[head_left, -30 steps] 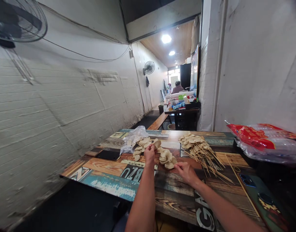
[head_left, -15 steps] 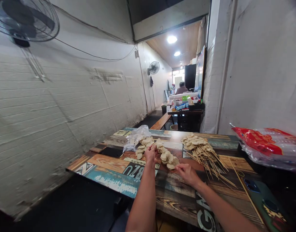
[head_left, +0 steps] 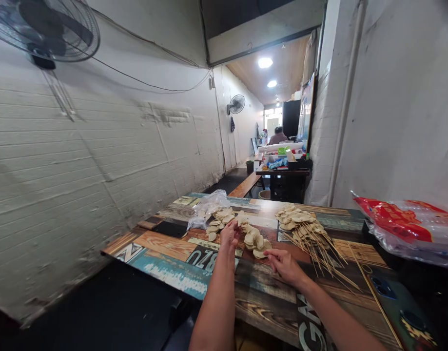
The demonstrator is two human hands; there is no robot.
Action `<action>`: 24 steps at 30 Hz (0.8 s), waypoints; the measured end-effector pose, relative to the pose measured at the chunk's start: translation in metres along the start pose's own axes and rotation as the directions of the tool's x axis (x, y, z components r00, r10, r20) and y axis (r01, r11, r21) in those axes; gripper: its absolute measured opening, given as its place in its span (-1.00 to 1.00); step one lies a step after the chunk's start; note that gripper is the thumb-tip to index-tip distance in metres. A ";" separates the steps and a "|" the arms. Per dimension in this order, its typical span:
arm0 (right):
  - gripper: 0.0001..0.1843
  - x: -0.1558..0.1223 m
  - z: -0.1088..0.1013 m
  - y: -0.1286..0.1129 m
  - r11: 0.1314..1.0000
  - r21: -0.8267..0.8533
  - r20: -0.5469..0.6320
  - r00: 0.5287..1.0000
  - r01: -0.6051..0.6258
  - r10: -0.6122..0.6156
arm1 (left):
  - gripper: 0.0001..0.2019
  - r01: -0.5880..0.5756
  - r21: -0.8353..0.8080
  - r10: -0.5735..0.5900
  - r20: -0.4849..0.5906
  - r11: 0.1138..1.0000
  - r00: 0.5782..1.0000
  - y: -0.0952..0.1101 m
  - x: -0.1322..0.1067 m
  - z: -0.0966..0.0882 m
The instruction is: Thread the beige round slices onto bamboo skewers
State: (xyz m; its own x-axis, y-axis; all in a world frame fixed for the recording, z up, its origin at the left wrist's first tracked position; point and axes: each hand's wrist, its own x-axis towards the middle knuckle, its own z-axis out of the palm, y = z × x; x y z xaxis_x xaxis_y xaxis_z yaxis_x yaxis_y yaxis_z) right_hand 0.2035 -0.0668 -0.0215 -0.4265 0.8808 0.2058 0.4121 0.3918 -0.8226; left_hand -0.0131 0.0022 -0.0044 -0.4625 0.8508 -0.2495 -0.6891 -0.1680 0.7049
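My left hand (head_left: 228, 234) is raised a little over the patchwork wooden table (head_left: 165, 253), its fingers pinched on a pale round food slice. My right hand (head_left: 284, 263) rests on the table with fingers curled; a thin skewer seems to run from it through a row of slices (head_left: 255, 240), though the grip is hard to make out. Loose pale slices (head_left: 219, 219) lie just beyond my left hand, next to a clear plastic bag (head_left: 207, 204).
A heap of skewered slices (head_left: 304, 224) with sticks fanning toward me lies on the right. A red and clear plastic bag (head_left: 402, 222) sits far right, a phone (head_left: 402, 304) near the front edge. Wall fans hang on the left wall. A seated person (head_left: 278, 136) is far back.
The camera has drifted, so the scene sits slightly right and lower. My left hand has lowered a bit toward the row of slices; my right hand stays put.
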 end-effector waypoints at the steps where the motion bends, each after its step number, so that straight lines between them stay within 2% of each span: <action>1: -0.56 0.000 0.000 0.000 1.000 0.014 0.007 1.000 -0.007 0.007 | -0.88 0.011 -0.009 -0.011 0.002 1.000 1.000 0.001 0.000 0.000; 6: -0.56 0.001 0.000 0.001 0.998 0.060 0.008 1.000 -0.012 0.012 | -0.88 0.040 -0.031 -0.037 0.097 0.999 0.995 0.001 -0.003 0.004; 12: -0.58 0.001 -0.001 -0.001 0.996 0.090 -0.008 1.000 -0.012 0.013 | -0.79 0.021 -0.016 -0.019 0.140 1.000 0.990 -0.008 -0.005 0.009; 17: -0.53 0.003 0.000 0.000 0.994 0.099 -0.006 0.999 -0.036 0.036 | -0.76 0.001 -0.003 -0.001 0.098 1.000 0.995 -0.011 -0.007 0.009; 24: -0.49 0.004 0.001 0.004 0.995 0.088 -0.012 0.999 -0.038 0.040 | -0.70 -0.099 0.022 0.098 0.060 0.995 0.993 -0.011 -0.007 0.011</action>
State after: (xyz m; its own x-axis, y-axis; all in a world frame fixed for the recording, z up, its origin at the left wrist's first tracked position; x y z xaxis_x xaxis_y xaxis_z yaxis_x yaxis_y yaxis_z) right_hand 0.2026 -0.0615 -0.0243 -0.4003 0.8987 0.1793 0.3557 0.3326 -0.8734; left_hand 0.0039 0.0041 -0.0036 -0.4937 0.8584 -0.1393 -0.6275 -0.2408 0.7404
